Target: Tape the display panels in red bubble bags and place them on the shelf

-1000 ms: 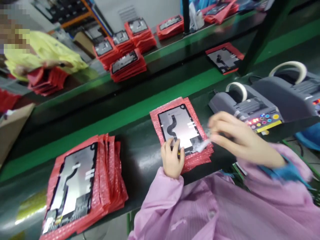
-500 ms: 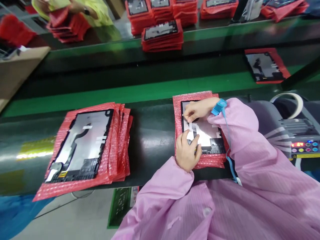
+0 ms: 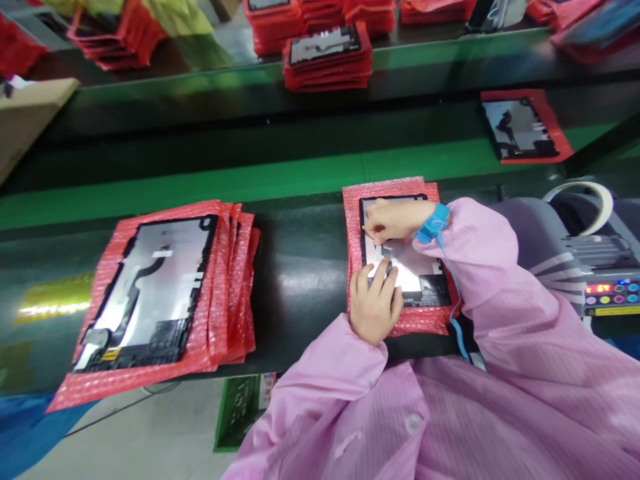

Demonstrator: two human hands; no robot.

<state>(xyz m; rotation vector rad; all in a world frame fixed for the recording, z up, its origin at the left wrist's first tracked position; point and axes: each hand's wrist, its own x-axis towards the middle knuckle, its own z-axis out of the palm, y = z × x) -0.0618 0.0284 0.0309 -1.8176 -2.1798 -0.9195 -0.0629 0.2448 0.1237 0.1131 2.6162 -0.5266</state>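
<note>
A tablet screen panel (image 3: pixel 406 275), silvery-backed with a black edge, lies on a stack of red bubble-wrap pouches (image 3: pixel 353 212) in front of me. My left hand (image 3: pixel 375 303) rests on its lower left part, fingers apart and flat on the surface. Over the panel's upper left, my right hand (image 3: pixel 387 221) is bent down with its fingers closed together. Whatever its fingertips may hold is too small to make out. A blue wrist strap (image 3: pixel 434 224) with a cord is on my right wrist. A dark flex cable is partly covered by my hands.
To the left, another screen panel (image 3: pixel 155 287) tops a pouch stack. A tape dispenser (image 3: pixel 595 257) with a lit display stands at right. Beyond the green strip lie a single panel (image 3: pixel 523 127) and several pouch stacks (image 3: pixel 327 63). A person in yellow (image 3: pixel 183 27) is across the bench.
My left fingers have flattened and spread on the panel. The white strip seen between my hands no longer shows there. My right hand stays near the upper left; the view has shifted slightly.
</note>
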